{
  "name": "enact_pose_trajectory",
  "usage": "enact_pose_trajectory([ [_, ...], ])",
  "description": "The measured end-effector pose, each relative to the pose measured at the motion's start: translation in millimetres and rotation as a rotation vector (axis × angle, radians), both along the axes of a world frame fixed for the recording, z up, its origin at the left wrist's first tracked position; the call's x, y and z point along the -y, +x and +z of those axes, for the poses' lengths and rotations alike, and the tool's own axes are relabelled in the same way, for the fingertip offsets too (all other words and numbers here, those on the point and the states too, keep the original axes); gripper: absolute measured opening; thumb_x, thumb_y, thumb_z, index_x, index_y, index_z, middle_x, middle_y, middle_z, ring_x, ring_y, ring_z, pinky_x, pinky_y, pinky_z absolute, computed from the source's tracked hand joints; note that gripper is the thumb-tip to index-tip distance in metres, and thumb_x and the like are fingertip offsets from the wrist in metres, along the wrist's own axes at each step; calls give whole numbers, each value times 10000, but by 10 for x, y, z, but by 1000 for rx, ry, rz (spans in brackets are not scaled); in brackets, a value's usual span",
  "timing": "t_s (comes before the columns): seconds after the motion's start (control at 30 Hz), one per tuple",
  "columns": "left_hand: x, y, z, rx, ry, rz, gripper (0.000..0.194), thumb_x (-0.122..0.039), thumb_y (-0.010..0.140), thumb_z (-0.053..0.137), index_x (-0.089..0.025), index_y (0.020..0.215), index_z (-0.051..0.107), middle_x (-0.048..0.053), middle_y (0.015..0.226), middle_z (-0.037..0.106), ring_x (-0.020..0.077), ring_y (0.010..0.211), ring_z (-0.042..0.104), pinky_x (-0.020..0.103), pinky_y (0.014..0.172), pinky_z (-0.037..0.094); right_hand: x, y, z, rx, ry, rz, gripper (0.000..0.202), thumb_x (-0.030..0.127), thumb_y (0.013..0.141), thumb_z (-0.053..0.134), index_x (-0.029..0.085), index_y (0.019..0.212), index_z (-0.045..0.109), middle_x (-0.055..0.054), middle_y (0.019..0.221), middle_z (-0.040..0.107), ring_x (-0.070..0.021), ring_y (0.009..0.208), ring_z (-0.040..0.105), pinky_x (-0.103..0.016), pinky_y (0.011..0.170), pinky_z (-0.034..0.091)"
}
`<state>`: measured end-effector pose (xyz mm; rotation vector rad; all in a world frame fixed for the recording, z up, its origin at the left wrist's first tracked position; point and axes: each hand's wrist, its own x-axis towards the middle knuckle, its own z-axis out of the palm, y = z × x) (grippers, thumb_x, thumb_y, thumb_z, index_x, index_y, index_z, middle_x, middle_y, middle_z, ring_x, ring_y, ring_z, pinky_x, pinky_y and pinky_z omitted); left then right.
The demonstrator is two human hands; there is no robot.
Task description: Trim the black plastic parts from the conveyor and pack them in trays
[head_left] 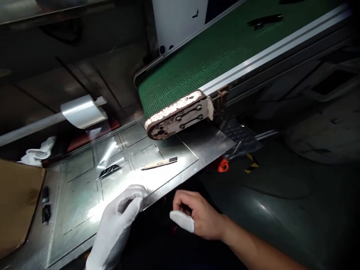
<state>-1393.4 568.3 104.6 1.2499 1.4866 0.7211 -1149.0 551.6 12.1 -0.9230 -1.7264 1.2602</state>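
Note:
My left hand (120,217), in a white glove, is over the front edge of the metal-topped table (165,191). Its thumb and forefinger pinch together; anything between them is too small or clear to make out. To its right, just off the edge, my right hand (199,213) is bare except for a white cover (182,221) on the thumb. Its fingers curl inward, hiding whatever may be in them. Beyond my left hand lies a slim pale pen-like tool (160,163) marked A06. Left of that is a small glossy black piece (109,171) with clear film around it.
A green conveyor belt (185,75) slopes over the table's far right, carrying a dark part (264,21). A roll of clear film (83,111) sits on a bar at the back left. A cardboard box (19,202) and black items (45,204) are at left.

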Motion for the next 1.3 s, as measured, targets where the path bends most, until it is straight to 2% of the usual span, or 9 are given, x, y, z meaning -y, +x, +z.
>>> enact_pose_trajectory([
  [0.07, -29, -137, -20, -15, 7, 108, 317, -557, 944, 712, -278, 1096, 712, 22, 995, 676, 220, 906, 625, 330, 843, 527, 173, 107, -369, 322, -45, 93, 103, 221, 931, 659, 203, 1011, 721, -42, 906, 642, -178, 782, 625, -281, 701, 491],
  [0.13, -81, -287, -8, -79, 40, 201, 419, -578, 926, 735, -303, 1241, 708, 28, 1097, 701, 241, 1062, 649, 346, 963, 521, 295, 229, -642, 508, -106, 151, 728, 25, 841, 534, 348, 1490, 599, -93, 1294, 624, -268, 1153, 656, -380, 979, 519],
  [0.2, -129, -417, 39, -101, 77, 257, 444, -582, 908, 759, -286, 1237, 722, 33, 1122, 715, 243, 1104, 651, 344, 1008, 508, 328, 333, -716, 419, -193, 165, 693, 60, 922, 516, 367, 1542, 551, -85, 1389, 604, -253, 1243, 636, -367, 1066, 498],
  [0.33, -143, -436, 157, -21, 131, 188, 293, -531, 941, 725, -246, 1010, 737, 7, 898, 700, 194, 863, 623, 288, 817, 522, 179, 318, -250, 169, -135, 49, 196, 333, 1072, 600, 283, 1203, 737, -36, 1088, 713, -177, 978, 695, -280, 861, 535],
  [0.47, -61, -166, 177, -61, 140, -31, 276, -454, 970, 686, -241, 796, 714, 20, 839, 678, 198, 814, 612, 279, 733, 513, -108, -5, 404, -79, 55, -35, 309, 355, 1007, 744, 271, 1300, 698, -20, 1050, 707, -139, 857, 661, -254, 744, 531],
  [0.57, 13, -12, 126, 11, 81, -140, 271, -508, 940, 723, -257, 836, 728, 16, 826, 672, 199, 769, 615, 286, 686, 509, -267, -224, 602, -236, 156, -38, 348, 353, 977, 781, 201, 1280, 704, -49, 1053, 707, -137, 814, 661, -256, 717, 546],
  [0.93, 71, -141, -29, 93, 41, -72, 282, -504, 965, 681, -257, 840, 733, 35, 807, 648, 217, 807, 600, 321, 796, 511, 139, 26, -19, -159, -21, -170, 138, 257, 991, 714, 195, 933, 606, 12, 830, 579, -99, 716, 521, -225, 636, 429],
  [1.07, 106, -46, -79, 77, -3, -141, 252, -513, 961, 692, -277, 890, 746, 23, 848, 673, 207, 830, 615, 299, 767, 500, 78, -121, 141, -290, 3, -124, 484, 288, 911, 847, 251, 1349, 646, -42, 1074, 638, -93, 721, 578, -213, 607, 495],
  [1.3, 181, -54, -76, 16, -25, -146, 251, -542, 940, 706, -301, 914, 771, 21, 868, 692, 218, 824, 645, 301, 744, 506, -14, -113, 243, -286, 180, -142, 64, 189, 941, 762, 162, 994, 741, -57, 900, 696, -146, 795, 664, -259, 727, 542],
])
